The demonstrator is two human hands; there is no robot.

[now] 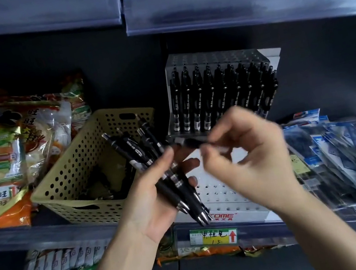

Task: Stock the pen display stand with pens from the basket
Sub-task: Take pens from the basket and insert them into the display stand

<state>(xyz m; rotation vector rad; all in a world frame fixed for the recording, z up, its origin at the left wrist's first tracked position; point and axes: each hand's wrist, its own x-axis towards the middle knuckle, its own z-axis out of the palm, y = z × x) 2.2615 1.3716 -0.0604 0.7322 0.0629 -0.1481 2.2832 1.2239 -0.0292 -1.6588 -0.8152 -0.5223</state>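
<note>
Our left hand (157, 191) clasps a bundle of black pens (171, 177); our right hand (243, 146) pinches 1 pen (187, 142) before the display stand (231, 187), basket (81, 172) alongside. Risk: a loosening left-hand grip lets pens slide out; a blurred, hurried insertion misses its hole.

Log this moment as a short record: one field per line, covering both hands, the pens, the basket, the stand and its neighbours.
left hand: palm up, gripping a bundle of black pens
right hand: pinching a single black pen, blurred
basket: beige, perforated, tilted on the shelf, left of the stand; dark contents, unclear
pen display stand: white, stepped; rear rows hold upright black pens, front holes bare
left neighbours: snack packets
right neighbours: blue packaged goods
price label: on the shelf edge below the stand
</note>
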